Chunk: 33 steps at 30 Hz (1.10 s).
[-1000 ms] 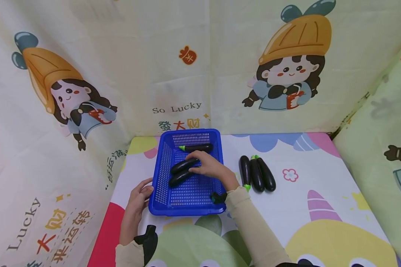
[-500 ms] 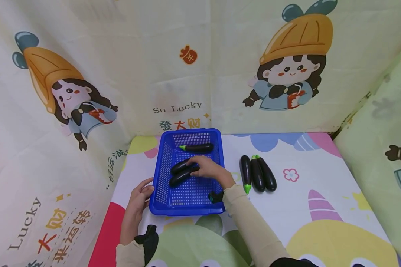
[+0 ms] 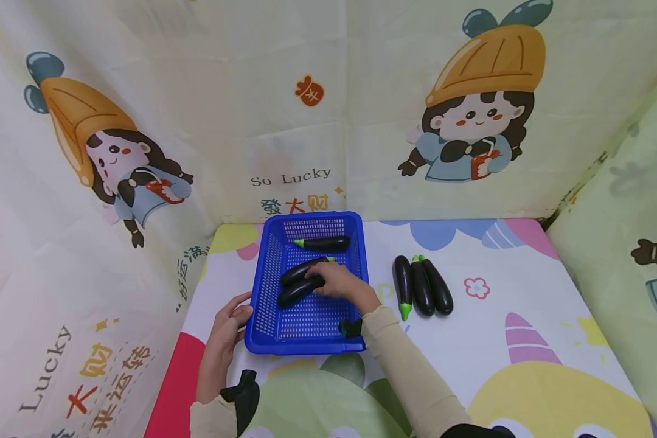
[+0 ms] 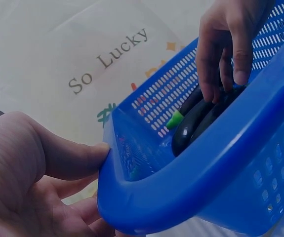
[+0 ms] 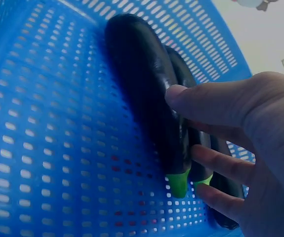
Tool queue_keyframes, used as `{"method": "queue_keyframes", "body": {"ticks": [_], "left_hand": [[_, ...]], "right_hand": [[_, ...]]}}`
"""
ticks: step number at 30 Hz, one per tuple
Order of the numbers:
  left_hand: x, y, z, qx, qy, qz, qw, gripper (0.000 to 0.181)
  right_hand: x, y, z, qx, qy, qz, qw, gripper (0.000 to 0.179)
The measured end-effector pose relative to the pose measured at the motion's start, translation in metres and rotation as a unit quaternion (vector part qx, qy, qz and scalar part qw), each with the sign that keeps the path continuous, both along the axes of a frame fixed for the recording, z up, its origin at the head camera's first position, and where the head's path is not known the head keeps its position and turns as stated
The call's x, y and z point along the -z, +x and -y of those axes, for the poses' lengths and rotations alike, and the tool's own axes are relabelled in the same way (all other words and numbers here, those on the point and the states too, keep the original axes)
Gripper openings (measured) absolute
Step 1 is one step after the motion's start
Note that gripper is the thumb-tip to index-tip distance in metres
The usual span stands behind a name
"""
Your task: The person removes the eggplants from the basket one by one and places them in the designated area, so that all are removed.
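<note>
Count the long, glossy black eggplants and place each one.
6. In the blue perforated plastic basket: far glossy black eggplant, middle eggplant, near eggplant. On the white patterned tabletop, beside it: left eggplant, centre eggplant, right eggplant. No others seem hidden.

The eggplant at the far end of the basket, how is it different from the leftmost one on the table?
The far eggplant lies inside the blue basket; the leftmost table eggplant lies outside it. The far eggplant's green tip points left, while the leftmost table eggplant's points toward the viewer. Both are dark, glossy and green-tipped.
</note>
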<state>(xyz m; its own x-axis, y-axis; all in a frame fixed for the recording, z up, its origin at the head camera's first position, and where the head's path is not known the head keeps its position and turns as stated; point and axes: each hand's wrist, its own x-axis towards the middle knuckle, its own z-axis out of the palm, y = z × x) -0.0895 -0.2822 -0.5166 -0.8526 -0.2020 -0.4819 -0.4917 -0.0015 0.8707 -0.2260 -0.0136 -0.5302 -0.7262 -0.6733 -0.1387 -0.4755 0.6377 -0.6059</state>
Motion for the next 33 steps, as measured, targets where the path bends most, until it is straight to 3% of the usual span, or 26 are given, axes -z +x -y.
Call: {"method": "queue_keyframes", "body": {"ticks": [4, 10, 28, 33], "left_hand": [[-0.0001, 0.0000, 0.0002, -0.001, 0.001, 0.000, 1.0000, 0.047], [-0.0011, 0.0000, -0.0010, -0.008, -0.003, 0.001, 1.0000, 0.048], [-0.0033, 0.0006, -0.0023, -0.003, -0.015, -0.008, 0.9998, 0.046], [-0.0018, 0.0029, -0.0019, -0.004, -0.013, -0.001, 0.9999, 0.047]], "right_hand": [[0.0011, 0.0008, 0.0020, 0.010, 0.021, -0.015, 0.9996, 0.039], [-0.0002, 0.0015, -0.0003, 0.029, 0.042, -0.005, 0.9987, 0.038], [0.0005, 0.0046, -0.0013, 0.030, 0.027, 0.013, 0.9991, 0.031], [0.0007, 0.0066, -0.0005, 0.014, 0.031, 0.027, 0.9990, 0.033]]}}
